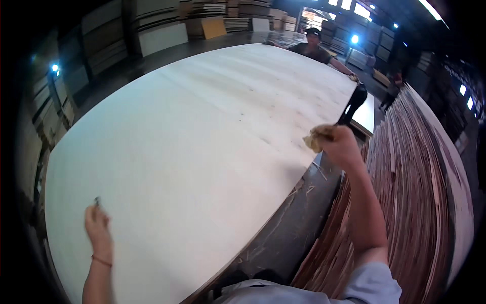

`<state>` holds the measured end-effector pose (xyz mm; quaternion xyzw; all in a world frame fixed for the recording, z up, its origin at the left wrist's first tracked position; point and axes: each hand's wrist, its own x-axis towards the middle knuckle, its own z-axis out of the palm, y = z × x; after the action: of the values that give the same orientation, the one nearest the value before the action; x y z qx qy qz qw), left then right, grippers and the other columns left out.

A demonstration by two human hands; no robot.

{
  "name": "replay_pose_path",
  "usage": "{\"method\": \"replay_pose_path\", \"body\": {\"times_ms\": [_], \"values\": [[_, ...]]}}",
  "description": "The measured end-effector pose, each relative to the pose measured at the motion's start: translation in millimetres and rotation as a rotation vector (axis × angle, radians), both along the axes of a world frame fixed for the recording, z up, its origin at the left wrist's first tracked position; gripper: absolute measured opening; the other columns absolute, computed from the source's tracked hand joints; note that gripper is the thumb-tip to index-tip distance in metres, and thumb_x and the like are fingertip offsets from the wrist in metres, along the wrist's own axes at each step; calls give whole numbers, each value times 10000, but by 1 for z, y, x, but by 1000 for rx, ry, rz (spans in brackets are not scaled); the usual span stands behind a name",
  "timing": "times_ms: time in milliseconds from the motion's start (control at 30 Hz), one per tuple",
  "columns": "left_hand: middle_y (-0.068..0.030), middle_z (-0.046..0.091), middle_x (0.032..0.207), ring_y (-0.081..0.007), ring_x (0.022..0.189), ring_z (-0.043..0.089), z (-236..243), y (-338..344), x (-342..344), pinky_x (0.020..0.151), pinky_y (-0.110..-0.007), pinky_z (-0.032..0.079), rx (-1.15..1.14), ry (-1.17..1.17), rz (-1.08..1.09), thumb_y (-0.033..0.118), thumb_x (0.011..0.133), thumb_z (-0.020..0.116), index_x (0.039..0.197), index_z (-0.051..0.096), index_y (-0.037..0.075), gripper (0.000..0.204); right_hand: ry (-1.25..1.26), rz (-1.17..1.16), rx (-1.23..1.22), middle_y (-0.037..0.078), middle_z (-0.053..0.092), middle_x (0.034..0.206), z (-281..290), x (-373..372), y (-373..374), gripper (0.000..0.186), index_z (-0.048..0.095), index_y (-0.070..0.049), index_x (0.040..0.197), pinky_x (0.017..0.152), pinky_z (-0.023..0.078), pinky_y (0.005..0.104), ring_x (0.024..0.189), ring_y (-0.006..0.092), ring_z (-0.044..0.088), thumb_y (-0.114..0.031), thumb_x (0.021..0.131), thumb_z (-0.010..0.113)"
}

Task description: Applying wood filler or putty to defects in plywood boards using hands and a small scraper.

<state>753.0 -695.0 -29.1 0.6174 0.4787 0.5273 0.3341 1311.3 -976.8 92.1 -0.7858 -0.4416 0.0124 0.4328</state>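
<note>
A large pale wood sheet (167, 137) with faint grain and a few dark knots spreads before me. My right hand (343, 148) is closed on a crumpled yellow-brown cloth (317, 139), raised near the sheet's right edge. Over the sheet's near left part, my left hand (98, 228) pinches a small dark object (97, 200), too small to name. At the far end another person (313, 49) leans over the sheet with arms spread. That person's hand by the far right corner has a yellowish thing (353, 78) at it.
A tall stack of reddish-brown veneer sheets (400, 187) rises close on my right. Wood scraps (296, 191) litter the grey floor (273, 235) between it and the pale sheet. Stacked boards (163, 39) line the far side, and a second person (394, 88) stands at the back right.
</note>
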Motion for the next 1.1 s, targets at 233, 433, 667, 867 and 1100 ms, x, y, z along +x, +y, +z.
{"method": "replay_pose_path", "body": {"times_ms": [233,433,667,867,1100], "values": [[-35,550,829,-101,743,544,14,-44,208,726,-283,518,-177,-106,-415,124,1057,478,1020,518,19,118,-245,-40,-96,187,678,684,23,172,129,226,722,67,835,626,516,370,627,234,665,-156,802,709],[-33,521,779,-117,690,476,4,-48,233,685,-307,465,-107,-162,-161,142,1085,421,953,452,63,158,-187,132,-62,196,674,693,1,261,271,240,722,60,821,625,512,389,626,262,663,-175,774,727],[-25,506,829,-111,742,476,-6,-39,248,744,-285,458,-47,-68,96,151,1083,435,993,458,36,147,113,489,-128,151,700,775,-57,307,433,260,740,46,860,697,526,396,754,243,677,-171,718,763],[-23,471,872,-105,782,446,-12,-29,248,780,-267,435,-42,74,188,80,1065,391,1002,459,31,105,36,508,-177,163,735,832,-89,303,514,241,749,5,875,740,555,390,797,291,703,-192,736,763],[-22,470,875,-105,782,449,-4,-30,249,774,-262,430,-16,322,327,39,1034,407,987,468,39,77,-274,748,-155,185,714,830,-85,295,461,265,738,-30,810,716,537,412,735,359,657,-248,661,742]]}}
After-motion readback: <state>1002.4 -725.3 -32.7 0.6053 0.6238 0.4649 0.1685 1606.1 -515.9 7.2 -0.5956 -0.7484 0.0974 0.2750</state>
